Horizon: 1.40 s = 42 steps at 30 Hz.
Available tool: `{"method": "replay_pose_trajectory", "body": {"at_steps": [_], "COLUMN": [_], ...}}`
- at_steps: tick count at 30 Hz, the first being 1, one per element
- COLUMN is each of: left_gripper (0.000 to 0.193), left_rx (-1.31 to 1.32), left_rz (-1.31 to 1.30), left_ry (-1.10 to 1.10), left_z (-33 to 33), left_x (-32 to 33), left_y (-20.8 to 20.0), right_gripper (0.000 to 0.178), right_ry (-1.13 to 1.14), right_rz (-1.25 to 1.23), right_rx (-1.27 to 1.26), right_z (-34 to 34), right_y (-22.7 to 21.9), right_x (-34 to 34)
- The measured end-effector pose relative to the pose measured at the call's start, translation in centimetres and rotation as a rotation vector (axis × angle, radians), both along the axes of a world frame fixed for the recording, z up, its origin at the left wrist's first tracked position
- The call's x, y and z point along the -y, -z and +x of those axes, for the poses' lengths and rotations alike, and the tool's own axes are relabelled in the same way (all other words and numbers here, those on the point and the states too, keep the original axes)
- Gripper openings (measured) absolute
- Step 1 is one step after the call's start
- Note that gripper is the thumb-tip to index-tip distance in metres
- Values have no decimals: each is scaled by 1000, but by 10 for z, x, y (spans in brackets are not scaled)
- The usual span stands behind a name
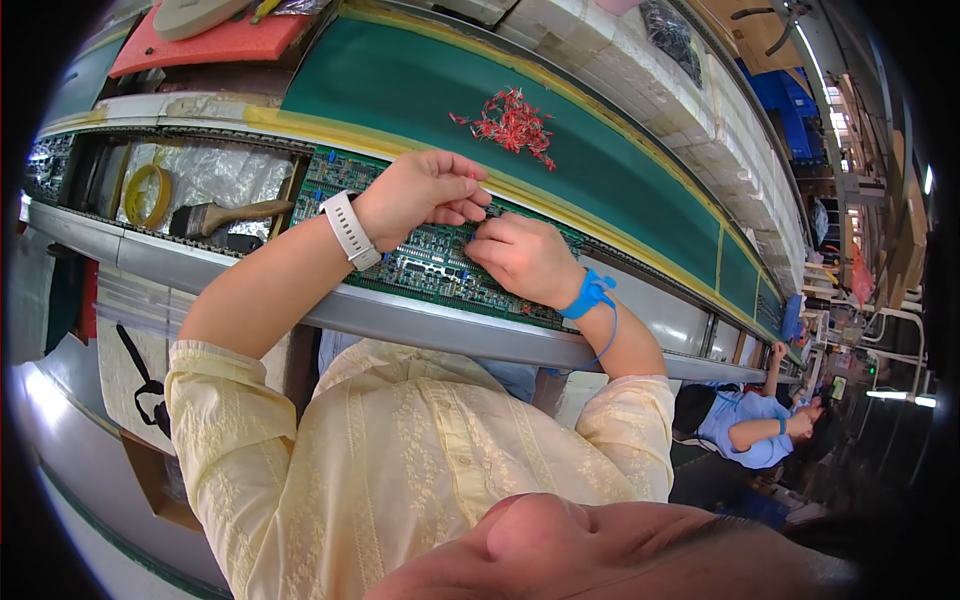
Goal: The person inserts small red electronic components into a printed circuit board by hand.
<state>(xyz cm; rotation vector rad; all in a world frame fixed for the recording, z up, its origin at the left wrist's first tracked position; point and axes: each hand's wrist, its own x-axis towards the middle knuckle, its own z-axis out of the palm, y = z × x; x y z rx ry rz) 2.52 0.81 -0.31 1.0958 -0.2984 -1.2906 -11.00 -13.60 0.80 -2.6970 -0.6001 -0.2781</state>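
Over a green circuit board full of small parts, both of my hands work close together. My left hand, with a white band at its wrist, is closed in a pinch; a small speck of red shows at its fingertips, seemingly a red component. Low at the board's surface, my right hand has its thumb and fingers pressed together; what they grip, if anything, is hidden. A blue wrist strap with a cord circles that wrist. Beyond the hands, a loose pile of small red components with thin wire leads lies on the green mat.
Left of the board, a tray section holds a brush and a yellow tape roll. A metal rail runs along the near edge. White foam blocks line the far side. Another person sits farther right.
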Motion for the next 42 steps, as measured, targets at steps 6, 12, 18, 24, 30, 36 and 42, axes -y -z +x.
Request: {"method": "replay_pose_trajectory", "body": {"at_steps": [6, 12, 18, 24, 30, 36, 42], "left_gripper": [30, 41, 44, 43, 42, 38, 22], "left_rx": [51, 31, 66, 106, 133, 55, 32], "left_rz": [-7, -39, -50, -55, -62, -64, -6], "left_ry": [62, 151, 256, 272, 271, 158, 37], "left_z": [-3, -8, -11, -13, -12, -5, -4], "left_x": [-1, -3, -3, -3, -2, -2, -1], "left_y": [0, -8, -10, -9, -6, 4, -2], "right_gripper": [8, 9, 7, 7, 8, 7, 9], "right_ry": [20, 405, 387, 414, 499, 351, 111], "right_rz": [102, 513, 615, 705, 770, 538, 282], "right_rx": [-111, -93, -279, -425, -508, -370, -291], "right_z": [-1, 5, 5, 3, 2, -2, -3], "right_y": [-19, -29, -29, -30, -31, -33, -18], "right_x": [5, 7, 4, 4, 4, 13, 5]}}
